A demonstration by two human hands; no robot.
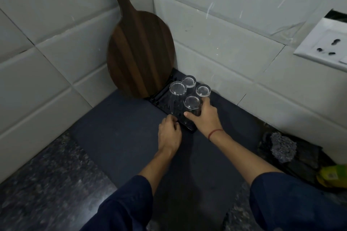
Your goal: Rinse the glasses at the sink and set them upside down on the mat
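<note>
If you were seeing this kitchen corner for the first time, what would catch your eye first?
Four clear glasses stand upside down on a black tray in the tiled corner, the right hand gripping the nearest one. Behind them a dark wooden cutting board leans against the wall.

Four clear glasses (177, 97) stand upside down, close together, on what looks like a black mat (188, 126).

Four upturned glasses (177, 89) are standing on a tray (188, 127), frame centre.
The tray is lying on a mat (122, 124) in the wall corner; a board (139, 52) is leaning behind it, upper centre. The right hand (207, 118) is gripping the nearest glass (191, 102); the left hand (169, 135) is lying at the tray's left edge.
</note>
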